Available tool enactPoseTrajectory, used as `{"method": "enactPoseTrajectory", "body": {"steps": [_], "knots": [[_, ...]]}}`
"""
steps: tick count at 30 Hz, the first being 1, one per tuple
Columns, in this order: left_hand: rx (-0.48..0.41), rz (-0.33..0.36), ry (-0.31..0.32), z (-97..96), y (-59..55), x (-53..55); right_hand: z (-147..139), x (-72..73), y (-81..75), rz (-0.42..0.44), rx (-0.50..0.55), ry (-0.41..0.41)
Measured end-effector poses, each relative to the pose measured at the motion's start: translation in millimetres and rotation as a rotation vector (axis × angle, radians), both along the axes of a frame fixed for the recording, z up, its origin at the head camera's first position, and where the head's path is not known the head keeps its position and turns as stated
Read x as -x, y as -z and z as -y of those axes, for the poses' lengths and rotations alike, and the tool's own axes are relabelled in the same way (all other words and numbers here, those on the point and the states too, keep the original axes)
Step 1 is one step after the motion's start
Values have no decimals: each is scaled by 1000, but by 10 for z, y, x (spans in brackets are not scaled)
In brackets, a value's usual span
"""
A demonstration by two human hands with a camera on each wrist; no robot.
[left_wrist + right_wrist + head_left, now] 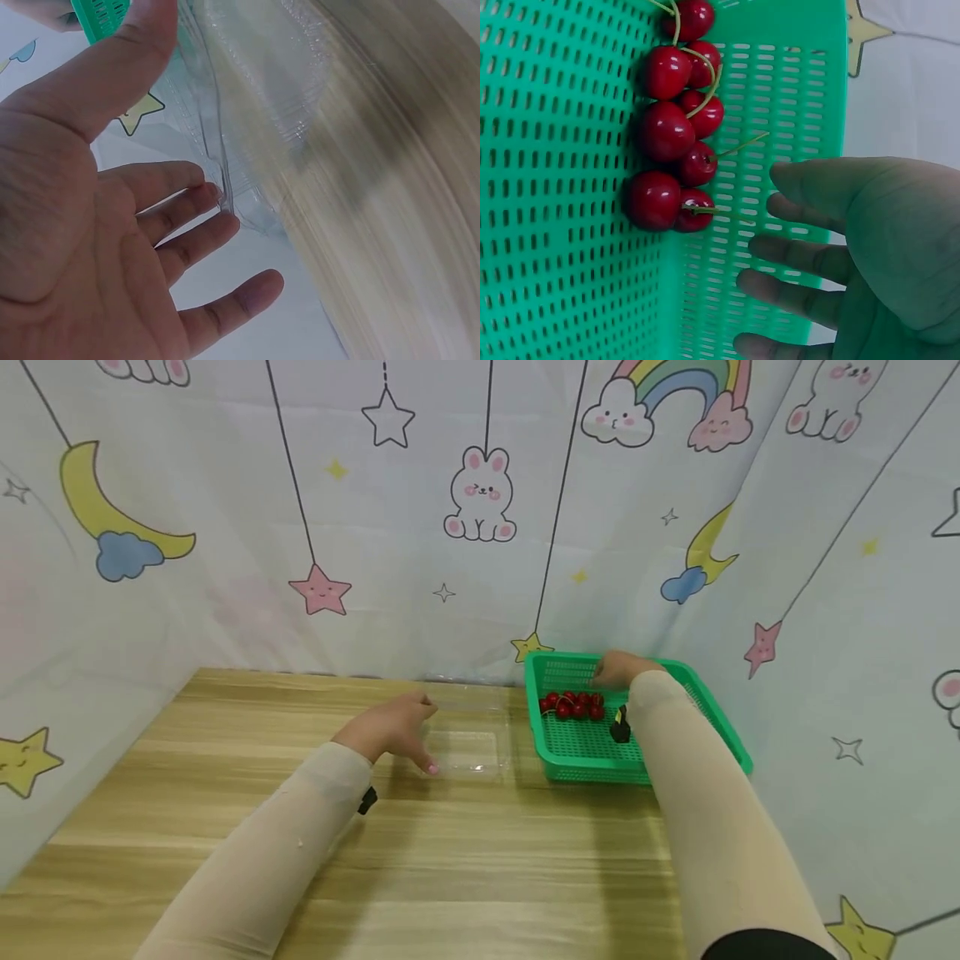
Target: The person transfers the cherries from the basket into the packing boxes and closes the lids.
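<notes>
Several red cherries (665,133) with green stems lie together along one wall of a green plastic basket (592,768). Over the basket's back rim is my right hand (621,670). In the right wrist view its fingers (787,292) stretch loosely toward the stems, and nothing is held. A clear plastic container (468,752) stands on the table left of the basket. My left hand (393,727) is at the container's left side, thumb and fingers spread. Seen from the left wrist, its fingertips (225,223) are right at the clear rim.
A wooden-patterned table (465,868) carries both containers. Behind it and on the right hangs a white cloth (420,510) printed with stars, moons and rabbits, close to the basket's back rim. Small black devices are on both wrists.
</notes>
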State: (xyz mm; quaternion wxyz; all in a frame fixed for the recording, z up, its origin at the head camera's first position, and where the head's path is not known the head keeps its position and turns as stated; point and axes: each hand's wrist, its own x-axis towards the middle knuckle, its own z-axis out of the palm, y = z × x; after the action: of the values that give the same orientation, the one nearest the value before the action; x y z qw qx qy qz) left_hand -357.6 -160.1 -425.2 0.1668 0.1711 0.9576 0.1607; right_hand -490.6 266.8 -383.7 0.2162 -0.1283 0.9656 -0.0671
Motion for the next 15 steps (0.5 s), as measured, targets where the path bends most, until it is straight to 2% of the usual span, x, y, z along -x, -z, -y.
{"method": "enactPoseTrajectory", "body": {"steps": [5,10,15], "knots": [[25,2,5,-34,14,14,-75,25,69,13,46,55],[37,2,1,-62,-2,27,-113,36,151,22,56,187],[50,7,0,-93,-29,14,-89,71,258,56,13,208]]}}
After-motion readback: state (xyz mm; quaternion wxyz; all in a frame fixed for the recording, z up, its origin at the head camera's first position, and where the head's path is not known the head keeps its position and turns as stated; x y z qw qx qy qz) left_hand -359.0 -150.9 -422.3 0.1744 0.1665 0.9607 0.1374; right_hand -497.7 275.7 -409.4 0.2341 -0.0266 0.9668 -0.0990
